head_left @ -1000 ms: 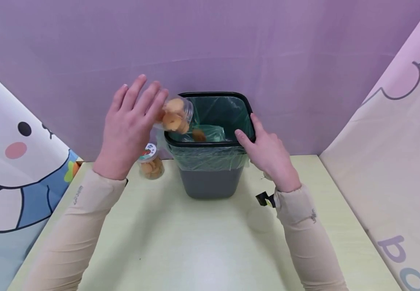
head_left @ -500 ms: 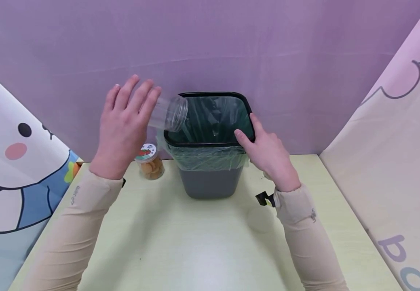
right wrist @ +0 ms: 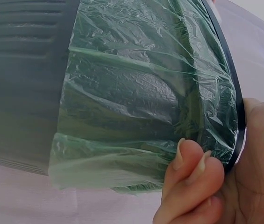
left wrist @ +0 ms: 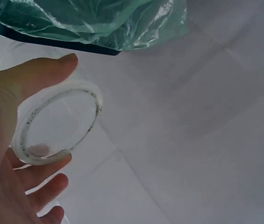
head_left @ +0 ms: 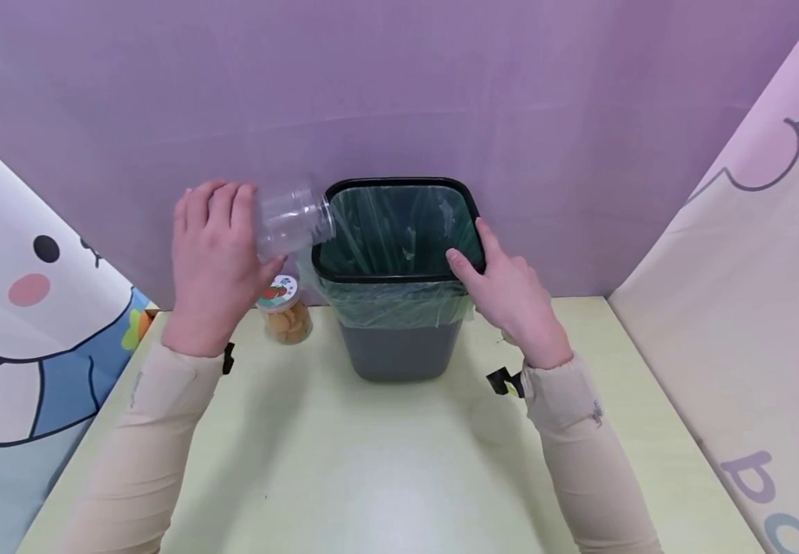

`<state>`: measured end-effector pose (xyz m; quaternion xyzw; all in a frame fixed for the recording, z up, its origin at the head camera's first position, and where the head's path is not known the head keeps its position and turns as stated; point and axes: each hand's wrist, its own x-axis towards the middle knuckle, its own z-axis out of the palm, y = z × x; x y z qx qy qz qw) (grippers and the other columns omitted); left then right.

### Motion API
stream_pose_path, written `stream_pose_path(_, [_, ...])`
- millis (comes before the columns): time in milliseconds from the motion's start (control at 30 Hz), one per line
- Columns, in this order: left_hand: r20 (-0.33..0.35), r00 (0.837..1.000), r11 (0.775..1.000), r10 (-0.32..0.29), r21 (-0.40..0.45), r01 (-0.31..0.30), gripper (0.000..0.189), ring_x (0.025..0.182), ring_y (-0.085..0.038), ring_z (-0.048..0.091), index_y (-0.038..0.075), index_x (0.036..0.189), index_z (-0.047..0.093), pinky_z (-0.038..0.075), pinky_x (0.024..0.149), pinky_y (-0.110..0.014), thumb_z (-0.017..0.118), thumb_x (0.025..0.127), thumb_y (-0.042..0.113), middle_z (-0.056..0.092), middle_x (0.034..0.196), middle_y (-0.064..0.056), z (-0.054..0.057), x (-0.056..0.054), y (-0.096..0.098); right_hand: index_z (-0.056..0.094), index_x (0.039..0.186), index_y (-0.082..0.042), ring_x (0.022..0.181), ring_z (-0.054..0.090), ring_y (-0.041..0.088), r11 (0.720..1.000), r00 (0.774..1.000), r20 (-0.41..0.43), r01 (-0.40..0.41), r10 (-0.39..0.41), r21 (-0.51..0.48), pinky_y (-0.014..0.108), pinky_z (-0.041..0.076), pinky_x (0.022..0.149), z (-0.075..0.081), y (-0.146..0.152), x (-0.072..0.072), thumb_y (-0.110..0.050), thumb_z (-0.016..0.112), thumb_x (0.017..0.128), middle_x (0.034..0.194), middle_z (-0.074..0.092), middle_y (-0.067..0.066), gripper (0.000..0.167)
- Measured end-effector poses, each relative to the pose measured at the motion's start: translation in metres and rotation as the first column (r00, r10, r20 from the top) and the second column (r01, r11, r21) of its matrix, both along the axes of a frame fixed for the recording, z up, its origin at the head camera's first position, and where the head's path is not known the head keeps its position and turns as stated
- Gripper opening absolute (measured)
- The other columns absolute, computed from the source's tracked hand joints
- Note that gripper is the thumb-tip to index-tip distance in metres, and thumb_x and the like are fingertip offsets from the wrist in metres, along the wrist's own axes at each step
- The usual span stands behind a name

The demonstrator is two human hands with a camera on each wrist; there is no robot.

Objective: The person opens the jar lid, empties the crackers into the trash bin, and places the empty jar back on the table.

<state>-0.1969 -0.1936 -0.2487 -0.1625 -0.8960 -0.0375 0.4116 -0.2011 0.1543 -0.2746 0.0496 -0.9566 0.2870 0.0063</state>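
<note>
My left hand (head_left: pixel 212 265) holds a clear plastic jar (head_left: pixel 290 221) tipped on its side, its mouth at the left rim of the trash can. No cookies show inside the jar. In the left wrist view the thumb and fingers curl round the jar's bottom (left wrist: pixel 61 123). The grey trash can (head_left: pixel 399 355) stands upright, lined with a green plastic bag (head_left: pixel 402 304) folded over its black rim. My right hand (head_left: pixel 517 300) grips that rim on the right side. In the right wrist view its curled fingers (right wrist: pixel 188 179) press the bag's outside. The can's bottom is hidden.
A lidded jar of round cookies (head_left: pixel 287 319) stands on the table left of the can. A purple cloth (head_left: pixel 399 85) hangs behind. Printed cloths flank the pale table (head_left: pixel 371 454). A small black item (head_left: pixel 505 381) shows by the right wrist.
The cookies seen in the tipped jar a second ago have left it. My left hand has drawn the jar left, away from over the can. The right hand stays on the rim.
</note>
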Motion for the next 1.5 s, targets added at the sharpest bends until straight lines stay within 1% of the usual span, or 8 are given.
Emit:
stream_pose_path(367, [0.042,0.999,0.984,0.008,0.175,-0.015,0.084,0.108,-0.046,0.044,-0.01,0.124,0.054,0.037,0.093,-0.056,0.09,0.064,0.035,0.056,0.119,-0.028,-0.018,-0.003,-0.008,0.004,0.16,-0.035,0.06,0.055,0.028,1.0,1.0,-0.019,0.005,-0.005,-0.002,0.041,0.045,0.059,-0.002,0.0,-0.001,-0.085,0.024,0.086,0.066,0.057,0.013,0.092])
stream_pose_path(567, [0.186,0.982,0.955,0.025,0.285,-0.078,0.089,0.111,-0.043,0.043,-0.007,0.132,0.051,0.035,0.094,-0.054,0.09,0.066,0.037,0.058,0.123,-0.028,-0.026,-0.002,-0.007,0.004,0.16,-0.035,0.059,0.055,0.029,1.0,1.0,-0.023,0.007,-0.008,-0.012,0.041,0.044,0.057,-0.003,0.0,-0.001,-0.086,0.024,0.085,0.065,0.056,0.013,0.092])
stream_pose_path(667, [0.271,0.962,0.928,0.016,0.355,-0.116,0.09,0.113,-0.04,0.04,-0.005,0.136,0.048,0.035,0.093,-0.053,0.089,0.068,0.039,0.058,0.126,-0.026,-0.032,-0.001,-0.006,0.004,0.16,-0.035,0.058,0.054,0.029,1.0,1.0,-0.026,0.005,-0.006,-0.017,0.042,0.044,0.057,-0.003,0.001,-0.001,-0.086,0.024,0.085,0.064,0.056,0.013,0.092])
stream_pose_path(833, [0.355,0.931,0.852,-0.08,0.509,-0.121,0.082,0.113,-0.038,0.039,0.001,0.133,0.054,0.037,0.09,-0.053,0.088,0.071,0.041,0.06,0.123,-0.019,-0.045,0.0,-0.007,0.003,0.16,-0.035,0.059,0.055,0.029,1.0,1.0,-0.025,0.002,-0.003,-0.015,0.042,0.045,0.06,-0.003,0.001,-0.002,-0.086,0.024,0.085,0.065,0.056,0.013,0.092])
stream_pose_path(1067, [0.412,0.881,0.728,-0.232,0.674,-0.124,0.076,0.119,-0.034,0.042,0.003,0.136,0.049,0.039,0.096,-0.057,0.085,0.076,0.032,0.053,0.129,-0.017,-0.068,0.006,-0.012,0.003,0.159,-0.036,0.057,0.054,0.029,1.0,1.0,-0.017,0.008,-0.008,-0.014,0.042,0.044,0.055,-0.003,0.0,-0.002,-0.086,0.024,0.085,0.064,0.056,0.013,0.092])
stream_pose_path(1200, [0.392,0.869,0.669,-0.302,0.736,-0.1,0.074,0.124,-0.033,0.043,0.002,0.136,0.047,0.037,0.1,-0.059,0.085,0.076,0.022,0.051,0.132,-0.016,-0.084,0.01,-0.019,0.003,0.16,-0.036,0.055,0.053,0.03,1.0,1.0,-0.019,0.007,-0.008,-0.02,0.042,0.044,0.053,-0.003,0.0,-0.002,-0.086,0.025,0.086,0.063,0.056,0.013,0.092])
stream_pose_path(1367, [0.396,0.851,0.627,-0.346,0.772,-0.105,0.076,0.124,-0.033,0.043,0.002,0.137,0.043,0.033,0.101,-0.062,0.085,0.076,0.019,0.051,0.134,-0.016,-0.104,0.022,-0.03,0.003,0.16,-0.035,0.055,0.054,0.029,1.0,1.0,-0.015,0.006,-0.006,-0.019,0.041,0.045,0.055,-0.003,0.0,-0.003,-0.086,0.025,0.085,0.063,0.057,0.013,0.093])
stream_pose_path(1500, [0.418,0.841,0.621,-0.345,0.773,-0.129,0.077,0.123,-0.033,0.044,0.0,0.137,0.042,0.032,0.101,-0.061,0.086,0.075,0.015,0.051,0.135,-0.017,-0.121,0.031,-0.04,0.003,0.16,-0.035,0.056,0.055,0.029,1.0,1.0,-0.016,0.008,-0.009,-0.017,0.042,0.045,0.056,-0.003,0.0,-0.002,-0.086,0.025,0.086,0.064,0.057,0.013,0.092])
